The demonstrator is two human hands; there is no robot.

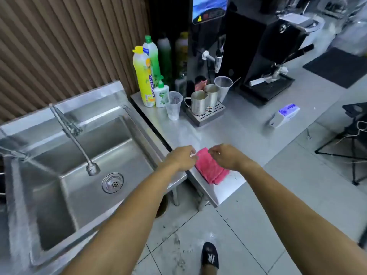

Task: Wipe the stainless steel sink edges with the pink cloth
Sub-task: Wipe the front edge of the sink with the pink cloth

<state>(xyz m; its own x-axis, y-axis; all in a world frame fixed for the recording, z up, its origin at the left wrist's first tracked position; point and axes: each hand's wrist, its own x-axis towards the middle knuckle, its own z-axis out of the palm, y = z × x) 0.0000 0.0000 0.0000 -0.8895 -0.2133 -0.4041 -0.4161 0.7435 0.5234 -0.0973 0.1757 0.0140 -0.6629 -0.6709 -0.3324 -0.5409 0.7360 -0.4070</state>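
I take the sink point(79, 155) as my landmark. The pink cloth point(210, 169) lies folded on the steel counter point(248, 126) just to the sink's right, close to the counter's near corner and beside the gap that separates counter from sink. It touches no part of the sink yet, so I judge the wiping has not begun.

The cloth looks like soft terry: light, limp, with no stiffness of its own. I expect it to sag and unfold if I lift it by one corner, so I would rather gather the folded stack from its far end, thumb beneath and fingers over the top, keeping the layers together as a pad. It should not slip on bare fingers, and nothing about it is fragile. On wet steel it will probably drag a little.

My left hand point(181, 158) reaches from over the sink's right rim point(147, 135) toward the cloth's far left corner, fingers curled inward and the tips at the fabric's edge. My right hand point(225, 156) comes in from the side away from the sink, palm down, fingers bent over the cloth's far right corner. Both seem to pinch at the fabric, but motion blur hides the fingertips, so I cannot tell whether either hand truly grips it.
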